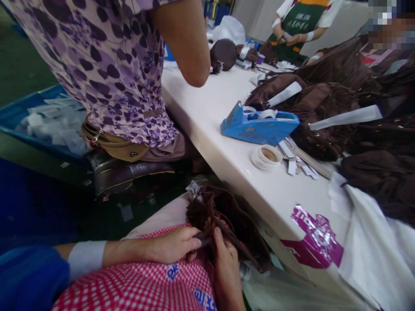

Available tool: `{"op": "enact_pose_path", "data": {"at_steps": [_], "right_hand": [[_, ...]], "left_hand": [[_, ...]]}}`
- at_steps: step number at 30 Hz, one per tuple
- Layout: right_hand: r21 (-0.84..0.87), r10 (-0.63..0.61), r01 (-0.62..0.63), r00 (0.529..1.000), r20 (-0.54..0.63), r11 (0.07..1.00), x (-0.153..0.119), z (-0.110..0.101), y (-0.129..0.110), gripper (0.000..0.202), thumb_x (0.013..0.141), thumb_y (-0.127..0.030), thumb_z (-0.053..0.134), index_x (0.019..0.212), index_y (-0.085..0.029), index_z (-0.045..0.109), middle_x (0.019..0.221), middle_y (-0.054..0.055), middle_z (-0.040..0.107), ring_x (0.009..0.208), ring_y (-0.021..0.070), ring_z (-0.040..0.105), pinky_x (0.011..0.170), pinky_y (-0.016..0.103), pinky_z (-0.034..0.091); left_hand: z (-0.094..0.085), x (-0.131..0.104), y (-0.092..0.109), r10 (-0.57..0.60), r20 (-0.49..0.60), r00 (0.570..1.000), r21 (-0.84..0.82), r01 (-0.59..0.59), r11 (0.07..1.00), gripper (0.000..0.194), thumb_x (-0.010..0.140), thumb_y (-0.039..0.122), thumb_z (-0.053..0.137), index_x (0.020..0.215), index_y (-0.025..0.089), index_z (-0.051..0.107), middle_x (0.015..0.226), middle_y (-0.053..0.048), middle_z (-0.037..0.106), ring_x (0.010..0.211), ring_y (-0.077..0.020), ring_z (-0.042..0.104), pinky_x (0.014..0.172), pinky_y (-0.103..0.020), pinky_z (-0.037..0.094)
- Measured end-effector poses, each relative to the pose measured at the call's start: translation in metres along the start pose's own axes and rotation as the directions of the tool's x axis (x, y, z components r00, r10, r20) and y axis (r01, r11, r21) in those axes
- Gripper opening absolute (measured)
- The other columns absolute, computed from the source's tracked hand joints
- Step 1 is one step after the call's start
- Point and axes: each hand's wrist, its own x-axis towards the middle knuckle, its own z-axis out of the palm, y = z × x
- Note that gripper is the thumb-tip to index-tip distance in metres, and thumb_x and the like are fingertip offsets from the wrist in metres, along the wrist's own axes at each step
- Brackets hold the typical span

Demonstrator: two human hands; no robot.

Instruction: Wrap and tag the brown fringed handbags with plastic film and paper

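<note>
A dark brown fringed bag [240, 216] rests on my lap against the table's edge, its mouth gaping toward me. My left hand [177, 245] pinches a brown strap-like part of it near the fringe. My right hand [226, 259] grips the bag's edge, thumb on top and fingers curled beneath. A bit of whitish wrapping [193, 190] sticks up at the bag's far end. Under both hands lies a red-and-white checked apron [136, 285]. The fine detail between my fingers is blurred.
On the white table [207, 116] stand a blue tape dispenser [259, 127] and a small round tub [266, 156], beside paper slips. Brown bags [337, 99] are heaped at right. A seated person [129, 77] is close at left, near a blue bin [42, 125]. Another person [296, 30] stands across.
</note>
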Motion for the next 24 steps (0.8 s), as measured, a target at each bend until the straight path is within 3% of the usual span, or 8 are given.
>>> {"op": "enact_pose_path", "data": {"at_steps": [3,5,11,14,17,21,22,24], "right_hand": [[0.262,0.16,-0.199,0.974,0.161,0.944,0.003,0.003,-0.008,0.049,0.078,-0.055,0.077,0.111,-0.019,0.076,0.106,0.01,0.079,0.105,0.0283,0.071,0.095,0.042,0.055],[0.334,0.19,-0.259,0.955,0.226,0.906,0.004,0.007,-0.014,0.045,0.074,-0.05,0.083,0.103,-0.017,0.077,0.096,0.01,0.08,0.093,0.0264,0.074,0.084,0.039,0.059],[0.483,0.238,-0.258,0.966,0.104,0.836,0.005,0.023,-0.024,0.042,0.05,-0.044,0.097,0.074,-0.02,0.072,0.074,0.003,0.078,0.079,0.0236,0.075,0.072,0.033,0.06],[0.476,0.227,-0.257,0.966,0.121,0.841,0.008,0.024,-0.02,0.041,0.055,-0.046,0.095,0.076,-0.021,0.07,0.078,0.004,0.078,0.08,0.0232,0.075,0.072,0.033,0.059],[0.434,0.169,-0.215,0.975,0.142,0.875,0.01,0.022,-0.02,0.04,0.062,-0.051,0.089,0.079,-0.021,0.07,0.08,0.004,0.078,0.077,0.0222,0.073,0.066,0.03,0.058],[0.409,0.109,-0.137,0.99,0.092,0.902,0.007,0.022,-0.028,0.045,0.059,-0.058,0.087,0.076,-0.021,0.068,0.07,0.001,0.073,0.068,0.0198,0.069,0.061,0.028,0.054],[0.404,0.088,-0.11,0.994,0.072,0.908,0.008,0.023,-0.029,0.047,0.057,-0.061,0.086,0.074,-0.02,0.067,0.067,0.001,0.072,0.065,0.0185,0.067,0.061,0.028,0.053],[0.4,0.053,-0.061,0.998,0.031,0.915,0.013,0.027,-0.028,0.05,0.053,-0.063,0.085,0.069,-0.02,0.064,0.066,0.002,0.072,0.056,0.0147,0.061,0.06,0.026,0.05]], "left_hand": [[0.0,0.005,-0.006,-0.095,0.087,0.992,-0.101,0.104,0.989,0.039,0.08,0.055,0.054,0.068,0.018,0.054,0.065,0.001,0.057,0.054,-0.01,0.041,0.052,-0.024,0.03],[-0.001,0.008,-0.008,-0.099,0.126,0.987,-0.184,0.122,0.975,0.044,0.075,0.06,0.059,0.068,0.017,0.056,0.065,0.001,0.057,0.052,-0.0091,0.039,0.051,-0.024,0.026],[-0.003,0.015,-0.016,-0.046,0.199,0.979,-0.395,0.123,0.91,0.044,0.066,0.054,0.074,0.084,0.015,0.065,0.062,0.004,0.057,0.05,-0.0078,0.035,0.051,-0.024,0.021],[-0.009,0.016,-0.016,-0.002,0.25,0.968,-0.427,0.112,0.897,0.04,0.068,0.048,0.077,0.089,0.015,0.07,0.063,0.004,0.058,0.052,-0.0084,0.039,0.054,-0.024,0.027],[-0.013,0.019,-0.007,0.046,0.309,0.95,-0.442,0.101,0.891,0.048,0.066,0.053,0.082,0.091,0.014,0.072,0.071,-0.001,0.065,0.063,-0.0114,0.052,0.066,-0.024,0.039],[0.0,0.026,-0.007,0.0,0.226,0.974,-0.524,0.122,0.843,0.056,0.071,0.066,0.077,0.091,0.015,0.068,0.084,-0.006,0.07,0.073,-0.015,0.06,0.069,-0.025,0.045],[0.005,0.031,-0.013,-0.001,0.184,0.983,-0.55,0.103,0.829,0.056,0.072,0.069,0.074,0.086,0.016,0.066,0.076,-0.005,0.068,0.066,-0.0135,0.058,0.062,-0.022,0.042],[0.011,0.043,-0.028,0.018,0.126,0.992,-0.591,0.061,0.804,0.059,0.065,0.073,0.077,0.072,0.018,0.058,0.056,0.004,0.052,0.044,-0.0064,0.036,0.044,-0.019,0.024]]}}
